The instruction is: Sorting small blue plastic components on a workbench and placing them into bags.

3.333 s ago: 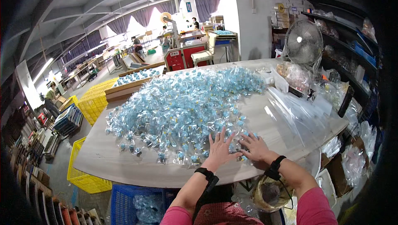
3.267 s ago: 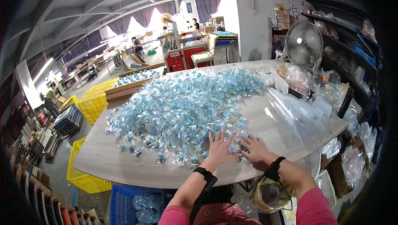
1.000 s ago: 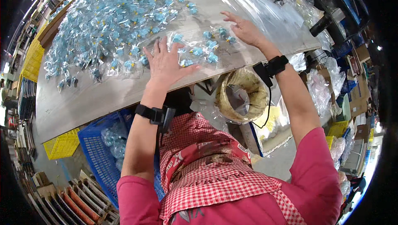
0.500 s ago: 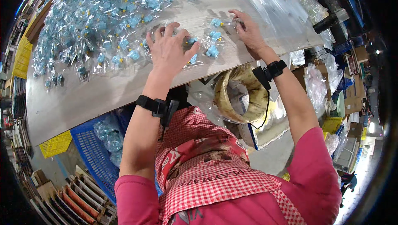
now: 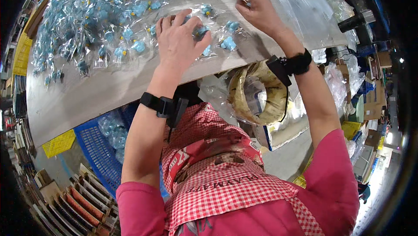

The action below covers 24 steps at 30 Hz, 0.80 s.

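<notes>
Directly beneath left grip (image 5: 180, 40): blue packets (image 5: 202, 30).

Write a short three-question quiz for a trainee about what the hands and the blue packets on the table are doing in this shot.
1. True or false: the left hand lies palm down on the small clear packets with blue pieces on the table.
2. What sits below the table edge between the two forearms?
A. a blue crate
B. a round tan-rimmed container lined with clear plastic
C. a fan
3. Fill in: the right hand reaches over a sheet of clear ____.

Key
1. True.
2. B, the round container. The blue crate stands further to the person's left, under the table.
3. Plastic; the clear plastic sheet covers the table's right part.
</notes>
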Each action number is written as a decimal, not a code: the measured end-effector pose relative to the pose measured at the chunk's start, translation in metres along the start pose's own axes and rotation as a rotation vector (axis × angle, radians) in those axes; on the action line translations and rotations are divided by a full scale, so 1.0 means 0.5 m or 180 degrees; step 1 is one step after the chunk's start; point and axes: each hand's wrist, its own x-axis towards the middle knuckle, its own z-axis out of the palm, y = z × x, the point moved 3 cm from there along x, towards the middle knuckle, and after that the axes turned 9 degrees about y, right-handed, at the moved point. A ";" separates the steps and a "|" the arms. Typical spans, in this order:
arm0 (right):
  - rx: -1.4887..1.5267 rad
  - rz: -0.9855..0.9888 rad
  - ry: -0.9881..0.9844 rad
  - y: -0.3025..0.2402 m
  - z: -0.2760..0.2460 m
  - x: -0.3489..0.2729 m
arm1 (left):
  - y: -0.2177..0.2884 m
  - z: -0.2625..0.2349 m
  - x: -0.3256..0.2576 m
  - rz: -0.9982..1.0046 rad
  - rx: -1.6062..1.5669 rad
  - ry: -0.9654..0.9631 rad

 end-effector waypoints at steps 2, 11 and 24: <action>-0.0275 -0.0497 -0.0115 -0.003 0.052 0.021 | -0.001 0.000 -0.001 0.0094 -0.0061 -0.0043; -0.0813 0.0101 -0.1086 0.025 0.047 -0.039 | -0.017 0.005 0.013 0.0200 -0.0218 -0.0193; -0.1262 0.0512 -0.0400 -0.043 -0.055 -0.236 | 0.055 0.036 0.006 -0.0522 -0.0076 -0.0220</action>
